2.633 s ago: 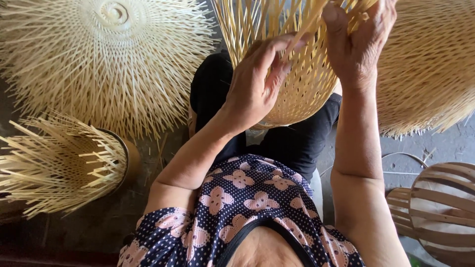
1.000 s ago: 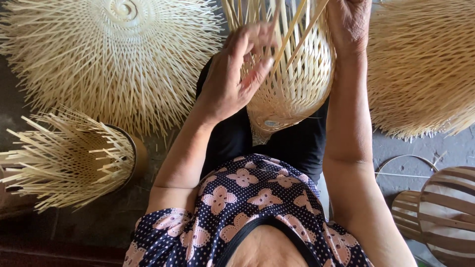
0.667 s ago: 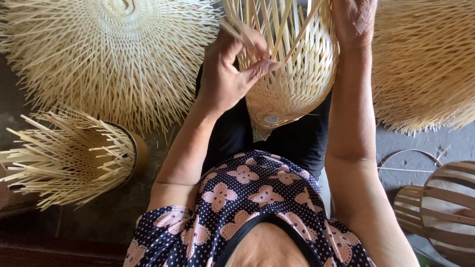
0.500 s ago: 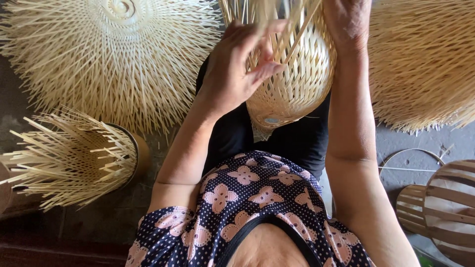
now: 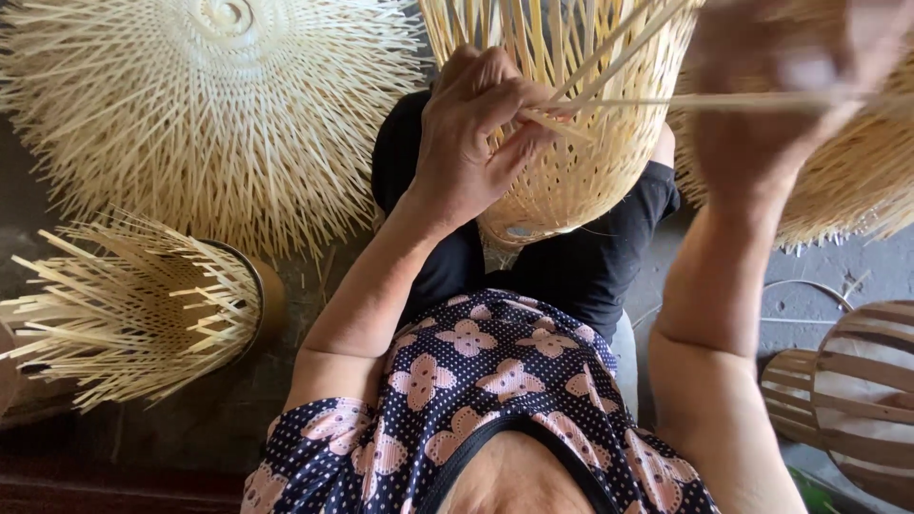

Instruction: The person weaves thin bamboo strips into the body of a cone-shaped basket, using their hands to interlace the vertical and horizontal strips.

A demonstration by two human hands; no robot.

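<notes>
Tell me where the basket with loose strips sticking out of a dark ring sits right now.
In the head view the ringed basket lies on its side at the lower left, on the floor, below the big flat woven piece and left of the left arm.

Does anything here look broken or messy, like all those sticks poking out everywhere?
Nothing looks damaged. The loose strip ends bristling from the woven bamboo basket on the lap, the round woven piece and the bundle-like piece on the floor simply look unfinished. The right hand is blurred.

Our left hand point(image 5: 481, 133) pinches a strip point(image 5: 557, 124) against the basket point(image 5: 581, 162) on our lap. Our right hand point(image 5: 771, 95), blurred, grips another strip point(image 5: 666, 101).
</notes>
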